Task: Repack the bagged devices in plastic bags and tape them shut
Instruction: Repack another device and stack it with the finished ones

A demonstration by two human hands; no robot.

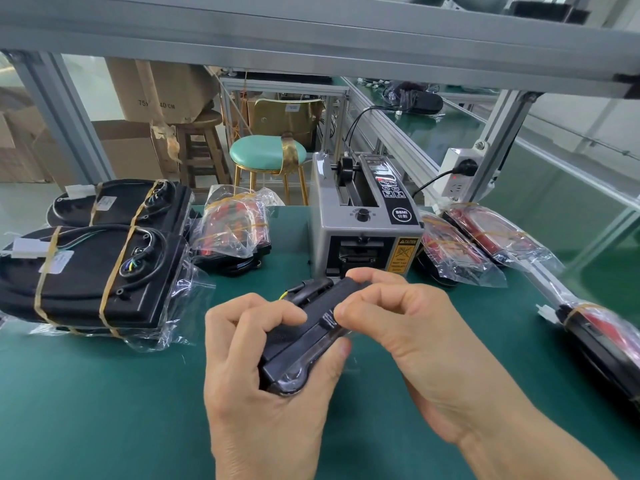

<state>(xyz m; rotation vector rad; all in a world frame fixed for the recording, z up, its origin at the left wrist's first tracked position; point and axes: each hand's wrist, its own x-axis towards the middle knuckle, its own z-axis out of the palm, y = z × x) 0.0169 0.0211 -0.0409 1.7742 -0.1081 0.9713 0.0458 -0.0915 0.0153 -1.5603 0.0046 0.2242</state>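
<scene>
Hands above the near green bench: left hand (263,344) clasps the black bagged device (304,327), right hand (398,317) pinches its clear film, best pulled taut and flat before taping at the grey tape dispenser (363,220).

We see a green-matted desk (104,393) under a grey aluminium extrusion frame (311,32), uprights on both sides. Behind the desk: a wooden stool (202,147) carrying a cardboard box (162,88), more cardboard boxes (121,150) stacked on the pale floor (20,199) at left. Next to them, a mint-cushioned stool (266,154) on gold legs, gold tape wrapped over its seat. A white power strip (459,174) hangs on the right upright, black plug in, red light on. A second green bench line (450,133) runs back right. Lighting is bright and even.
</scene>
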